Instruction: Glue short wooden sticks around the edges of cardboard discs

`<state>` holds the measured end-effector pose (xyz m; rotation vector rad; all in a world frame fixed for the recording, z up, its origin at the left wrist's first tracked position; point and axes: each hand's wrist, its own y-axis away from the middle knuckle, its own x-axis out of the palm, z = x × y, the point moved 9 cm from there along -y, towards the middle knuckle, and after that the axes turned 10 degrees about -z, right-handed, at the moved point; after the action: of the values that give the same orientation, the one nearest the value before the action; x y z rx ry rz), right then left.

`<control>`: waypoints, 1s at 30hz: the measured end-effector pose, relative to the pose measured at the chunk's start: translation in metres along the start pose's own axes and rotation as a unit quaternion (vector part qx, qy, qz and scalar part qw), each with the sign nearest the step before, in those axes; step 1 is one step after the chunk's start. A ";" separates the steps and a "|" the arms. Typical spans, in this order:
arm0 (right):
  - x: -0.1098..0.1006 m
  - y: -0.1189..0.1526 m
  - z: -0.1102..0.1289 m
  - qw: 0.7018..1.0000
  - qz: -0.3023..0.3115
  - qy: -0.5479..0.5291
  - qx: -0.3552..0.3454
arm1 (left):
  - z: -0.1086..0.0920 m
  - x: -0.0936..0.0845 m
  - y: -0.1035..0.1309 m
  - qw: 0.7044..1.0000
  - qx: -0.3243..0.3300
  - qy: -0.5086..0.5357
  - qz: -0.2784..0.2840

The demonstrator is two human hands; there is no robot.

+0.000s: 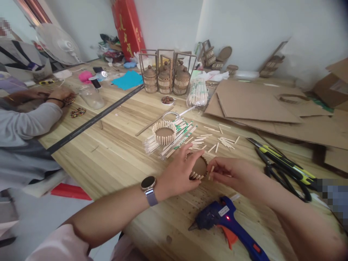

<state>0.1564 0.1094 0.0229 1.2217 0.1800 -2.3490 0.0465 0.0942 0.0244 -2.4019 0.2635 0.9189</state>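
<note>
Under the spread left hand a round brown board disc is held; beside it a short pale wooden stick is pinched by the right hand. Near-edge sticks are set; the half-hidden rest seems unfinished. Beyond the left hand, a pale stick-walled base is completed.

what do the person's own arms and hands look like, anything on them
Both are bare of gloves. Above the left hand sits a watch with a round, dark face, a metallic rim and a greyish-purple strap; a pale pink sleeve shows farther up that arm. The right hand and its forearm show no watch or sleeve.
</note>
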 end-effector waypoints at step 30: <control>0.012 0.000 0.024 0.989 -0.010 0.095 -0.113 | 0.001 -0.001 -0.001 1.000 0.010 -0.005 -0.016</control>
<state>0.1328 0.0971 0.0272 1.3322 0.5107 -2.1555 0.0451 0.0951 0.0250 -2.3748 0.2285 0.9096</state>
